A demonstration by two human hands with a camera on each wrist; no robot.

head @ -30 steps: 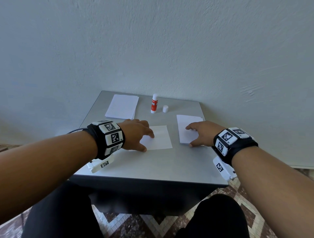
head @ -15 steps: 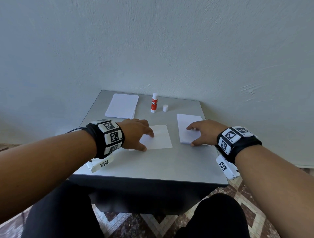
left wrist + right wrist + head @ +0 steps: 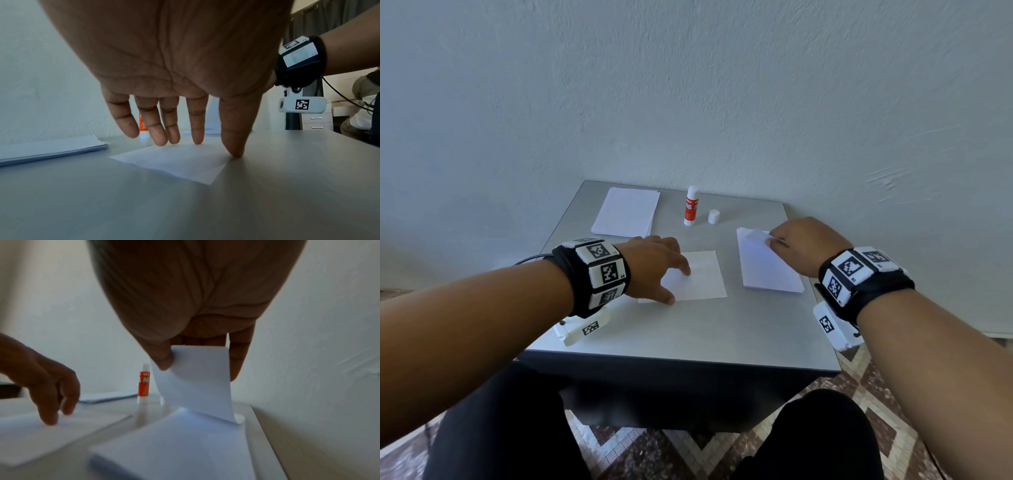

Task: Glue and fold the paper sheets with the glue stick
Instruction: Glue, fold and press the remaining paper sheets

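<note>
Right hand (image 3: 803,245) pinches top sheet (image 3: 195,379) off right stack (image 3: 770,270) to lift it; left hand (image 3: 654,263), fingers spread flat and gripping nothing, pins middle sheet (image 3: 698,277) steady.

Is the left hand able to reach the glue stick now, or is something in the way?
Probably yes. The glue stick stands upright and uncapped just beyond the left hand, with bare table between them. But that hand presses on the single sheet, so it must let go first.
</note>
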